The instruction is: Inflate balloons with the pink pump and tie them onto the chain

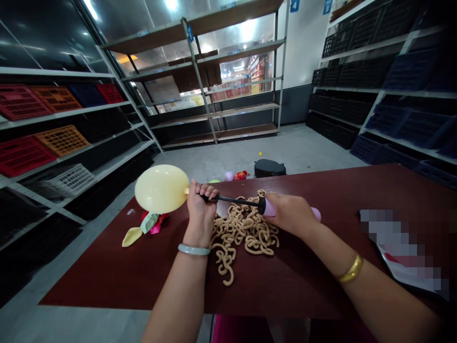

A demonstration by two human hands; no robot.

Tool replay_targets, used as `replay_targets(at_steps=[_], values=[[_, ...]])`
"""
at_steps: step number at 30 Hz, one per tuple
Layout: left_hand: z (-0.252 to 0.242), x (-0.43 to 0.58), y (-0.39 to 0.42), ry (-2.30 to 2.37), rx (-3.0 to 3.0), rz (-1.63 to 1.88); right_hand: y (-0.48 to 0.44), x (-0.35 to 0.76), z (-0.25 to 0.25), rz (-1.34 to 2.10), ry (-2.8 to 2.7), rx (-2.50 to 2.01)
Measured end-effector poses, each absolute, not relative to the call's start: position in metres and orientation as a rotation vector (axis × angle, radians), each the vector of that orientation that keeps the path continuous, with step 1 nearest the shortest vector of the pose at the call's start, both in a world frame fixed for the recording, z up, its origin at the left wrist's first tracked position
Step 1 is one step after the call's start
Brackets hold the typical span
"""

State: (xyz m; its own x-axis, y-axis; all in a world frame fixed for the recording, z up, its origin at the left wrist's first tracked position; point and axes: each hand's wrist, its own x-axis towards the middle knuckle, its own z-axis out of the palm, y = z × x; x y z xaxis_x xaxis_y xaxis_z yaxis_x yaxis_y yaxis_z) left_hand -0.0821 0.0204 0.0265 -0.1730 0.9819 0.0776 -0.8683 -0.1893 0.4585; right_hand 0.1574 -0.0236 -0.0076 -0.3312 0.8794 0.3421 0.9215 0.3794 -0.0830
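A pale yellow balloon (162,189), swollen with air, sits on the nozzle end of a hand pump, left of my left hand (202,205). That hand is closed around the balloon's neck and the pump's black front part. The pump's black rod (238,200) runs across to its purple body (270,208), which my right hand (293,213) grips from above. Beneath the pump lies a pile of tan curled, ring-like pieces (250,228). Left of my wrist are limp balloons: a yellow one (132,237), a pale green one (149,222) and a pink-red one (157,226).
The dark red table (143,281) spans the front. On its right lies a blurred-out packet (403,257). Beyond the far edge are a black bag-like object (270,167) and a red patterned item (241,175) on the floor. Shelves with crates (60,140) stand around.
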Motion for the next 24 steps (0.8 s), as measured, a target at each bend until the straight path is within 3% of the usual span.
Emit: replay_targets(at_steps=[11, 24], values=[[0.012, -0.028, 0.002, 0.362, 0.43, 1.663, -0.031, 0.154, -0.003, -0.262, -2.304, -1.609], [0.006, 0.005, -0.015, 0.473, 0.486, 1.593, -0.036, 0.139, -0.005, -0.085, -2.3, -1.562]])
